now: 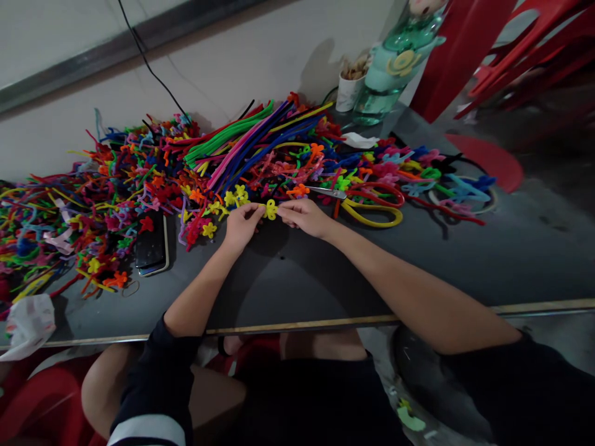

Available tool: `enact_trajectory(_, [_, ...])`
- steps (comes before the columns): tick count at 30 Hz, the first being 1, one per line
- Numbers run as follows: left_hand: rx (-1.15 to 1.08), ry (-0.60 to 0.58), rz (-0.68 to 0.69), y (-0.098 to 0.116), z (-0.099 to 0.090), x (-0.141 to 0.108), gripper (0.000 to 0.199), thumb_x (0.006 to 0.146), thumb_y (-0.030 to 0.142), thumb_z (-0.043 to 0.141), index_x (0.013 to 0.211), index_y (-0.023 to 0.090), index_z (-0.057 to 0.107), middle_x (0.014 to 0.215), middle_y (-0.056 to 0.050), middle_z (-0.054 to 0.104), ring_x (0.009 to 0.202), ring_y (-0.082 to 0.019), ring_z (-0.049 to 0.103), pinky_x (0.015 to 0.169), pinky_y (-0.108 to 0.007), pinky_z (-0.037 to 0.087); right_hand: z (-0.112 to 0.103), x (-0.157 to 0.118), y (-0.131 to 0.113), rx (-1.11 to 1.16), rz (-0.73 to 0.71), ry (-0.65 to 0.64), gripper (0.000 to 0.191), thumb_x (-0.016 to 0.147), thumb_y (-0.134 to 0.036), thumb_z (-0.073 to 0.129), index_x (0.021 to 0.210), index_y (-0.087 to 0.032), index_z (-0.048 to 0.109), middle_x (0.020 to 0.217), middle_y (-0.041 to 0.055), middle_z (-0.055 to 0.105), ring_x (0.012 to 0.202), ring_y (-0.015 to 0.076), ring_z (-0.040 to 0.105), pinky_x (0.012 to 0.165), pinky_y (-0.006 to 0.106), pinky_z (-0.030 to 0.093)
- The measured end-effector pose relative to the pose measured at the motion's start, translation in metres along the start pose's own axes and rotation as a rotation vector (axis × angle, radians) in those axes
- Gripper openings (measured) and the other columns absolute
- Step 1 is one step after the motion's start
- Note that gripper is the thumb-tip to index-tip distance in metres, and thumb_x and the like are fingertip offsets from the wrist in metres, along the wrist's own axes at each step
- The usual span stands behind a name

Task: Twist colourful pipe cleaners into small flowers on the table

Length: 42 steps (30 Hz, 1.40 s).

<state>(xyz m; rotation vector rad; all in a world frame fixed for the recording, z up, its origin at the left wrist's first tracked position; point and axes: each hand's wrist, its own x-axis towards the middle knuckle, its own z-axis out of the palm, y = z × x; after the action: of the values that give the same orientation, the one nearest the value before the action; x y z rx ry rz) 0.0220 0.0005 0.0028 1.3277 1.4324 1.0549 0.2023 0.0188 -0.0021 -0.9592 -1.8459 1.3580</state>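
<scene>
Holding a yellow fuzzy flower point(270, 209) over the desk point(288, 279) beside the colourful pile point(134, 167), the left hand point(244, 223) and right hand point(304, 215) pinch it from opposite sides with narrowed fingers, apparently at a shaping step, the next move likely calling for gentle bending.

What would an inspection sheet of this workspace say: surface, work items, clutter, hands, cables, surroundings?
Surface: dark table, pale front edge.
Work items: yellow flower between the hands; scissors beyond the right hand.
Clutter: pile of coloured stems and flowers; phone at its near edge; white plastic at the table's edge.
Hands: left hand pinches the yellow flower; right hand at its other side, grip hard to tell.
Cables: black cable runs down to the pile.
Surroundings: bottle, cup, red furniture.
</scene>
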Motion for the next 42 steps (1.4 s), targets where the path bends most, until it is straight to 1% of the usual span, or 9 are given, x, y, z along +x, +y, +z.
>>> enact_trajectory(8, [-0.137, -0.097, 0.017, 0.005, 0.0, -0.002, 0.02, 0.079, 0.034, 0.07, 0.078, 0.014, 0.067, 0.063, 0.001, 0.063, 0.05, -0.006, 0.053, 0.046, -0.017, 0.038, 0.002, 0.0, 0.001, -0.178, -0.059, 0.111, 0.036, 0.087, -0.048, 0.05, 0.075, -0.016, 0.062, 0.055, -0.0031, 0.047, 0.053, 0.0099, 0.041, 0.054, 0.026, 0.029])
enact_trajectory(15, [-0.397, -0.146, -0.012, 0.011, 0.001, -0.011, 0.029, 0.069, 0.042, 0.079, 0.072, 0.015, 0.071, 0.055, 0.002, 0.06, 0.049, -0.005, 0.051, 0.051, -0.019, 0.042, 0.002, 0.004, 0.006, 0.089, -0.092, 0.016, 0.047, 0.082, -0.064, 0.056, 0.084, -0.017, 0.063, 0.06, -0.0034, 0.05, 0.051, 0.0082, 0.043, 0.05, 0.023, 0.034])
enact_trajectory(21, [-0.455, -0.378, -0.057, 0.014, 0.0, -0.019, 0.035, 0.063, 0.046, 0.083, 0.069, 0.014, 0.071, 0.057, 0.0, 0.062, 0.047, -0.005, 0.051, 0.048, -0.019, 0.041, 0.002, 0.005, 0.01, 0.198, -0.098, -0.106, 0.049, 0.079, -0.065, 0.06, 0.087, -0.017, 0.066, 0.061, -0.0018, 0.053, 0.052, 0.0084, 0.044, 0.044, 0.021, 0.033])
enact_trajectory(25, [-0.333, -0.465, -0.036, 0.019, -0.005, -0.019, 0.036, 0.065, 0.048, 0.079, 0.076, 0.014, 0.071, 0.063, -0.003, 0.067, 0.041, -0.005, 0.047, 0.044, -0.02, 0.037, -0.001, 0.006, 0.013, 0.137, -0.073, -0.139, 0.041, 0.082, -0.058, 0.06, 0.085, -0.018, 0.068, 0.062, -0.0016, 0.056, 0.051, 0.0084, 0.044, 0.047, 0.021, 0.036])
enact_trajectory(28, [-0.245, -0.626, -0.052, 0.025, -0.011, -0.02, 0.037, 0.072, 0.044, 0.073, 0.091, 0.013, 0.072, 0.08, -0.01, 0.074, 0.047, -0.008, 0.055, 0.048, -0.021, 0.04, -0.002, 0.007, 0.012, 0.054, -0.061, -0.143, 0.035, 0.084, -0.05, 0.059, 0.091, -0.017, 0.071, 0.069, 0.0013, 0.064, 0.056, 0.0105, 0.052, 0.055, 0.024, 0.042])
enact_trajectory(32, [-0.303, -0.955, -0.228, 0.028, -0.019, -0.018, 0.053, 0.073, 0.053, 0.066, 0.109, 0.014, 0.071, 0.11, -0.019, 0.072, 0.071, -0.018, 0.068, 0.053, -0.023, 0.044, -0.001, 0.006, 0.008, -0.017, -0.117, -0.182, 0.026, 0.082, -0.039, 0.06, 0.091, -0.018, 0.073, 0.09, 0.0062, 0.072, 0.083, 0.0176, 0.064, 0.077, 0.03, 0.048])
enact_trajectory(35, [-0.31, -1.245, -0.384, 0.027, -0.018, -0.018, 0.073, 0.068, 0.068, 0.063, 0.119, 0.016, 0.068, 0.124, -0.02, 0.066, 0.087, -0.025, 0.07, 0.058, -0.026, 0.047, 0.0, 0.005, 0.005, -0.034, -0.119, -0.23, 0.027, 0.083, -0.038, 0.057, 0.088, -0.018, 0.074, 0.088, 0.006, 0.072, 0.08, 0.0174, 0.063, 0.076, 0.031, 0.047])
enact_trajectory(37, [-0.318, -1.333, -0.435, 0.025, -0.014, -0.019, 0.081, 0.062, 0.073, 0.064, 0.121, 0.017, 0.067, 0.131, -0.019, 0.062, 0.095, -0.028, 0.069, 0.064, -0.028, 0.05, 0.0, 0.004, 0.004, -0.043, -0.098, -0.25, 0.028, 0.083, -0.039, 0.056, 0.086, -0.017, 0.073, 0.084, 0.0055, 0.071, 0.074, 0.0157, 0.061, 0.071, 0.029, 0.046])
enact_trajectory(42, [-0.454, -1.164, -0.338, 0.024, -0.002, -0.023, 0.086, 0.063, 0.078, 0.059, 0.124, 0.018, 0.064, 0.141, -0.018, 0.053, 0.112, -0.033, 0.062, 0.078, -0.032, 0.051, 0.001, 0.007, 0.004, -0.009, -0.044, -0.15, 0.03, 0.084, -0.043, 0.057, 0.087, -0.017, 0.071, 0.077, 0.0034, 0.067, 0.07, 0.0142, 0.059, 0.068, 0.028, 0.046])
